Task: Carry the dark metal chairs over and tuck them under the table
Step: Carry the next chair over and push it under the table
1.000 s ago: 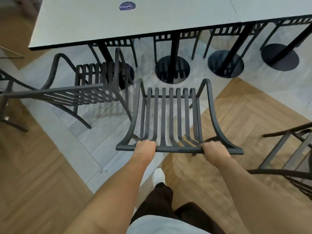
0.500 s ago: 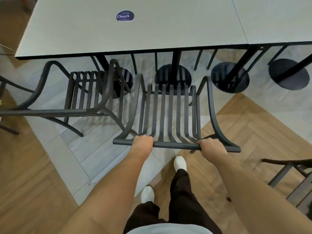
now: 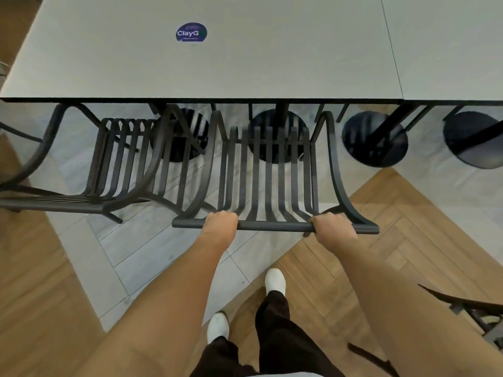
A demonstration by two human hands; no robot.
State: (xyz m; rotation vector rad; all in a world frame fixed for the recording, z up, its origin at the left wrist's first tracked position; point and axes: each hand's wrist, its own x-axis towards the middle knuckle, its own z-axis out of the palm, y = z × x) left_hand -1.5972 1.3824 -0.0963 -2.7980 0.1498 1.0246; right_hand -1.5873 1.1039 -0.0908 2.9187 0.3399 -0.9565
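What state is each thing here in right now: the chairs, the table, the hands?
Held chair: upright, front at the table edge, not yet tucked under.
Left hand: grips the chair's top rail.
Right hand: grips the same rail.
Chair on the left: upright beside the held one, only its front near the table edge.
Table: standing, round blue sticker on top.

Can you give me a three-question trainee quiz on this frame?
1. True or false: both hands grip the chair's top rail.
2. The sticker on the table is: A red, B blue, C green?
3. Which side of the held chair does the second chair stand on?

Key: 1 true, the left hand and right hand both grip it; 2 B; 3 its left.
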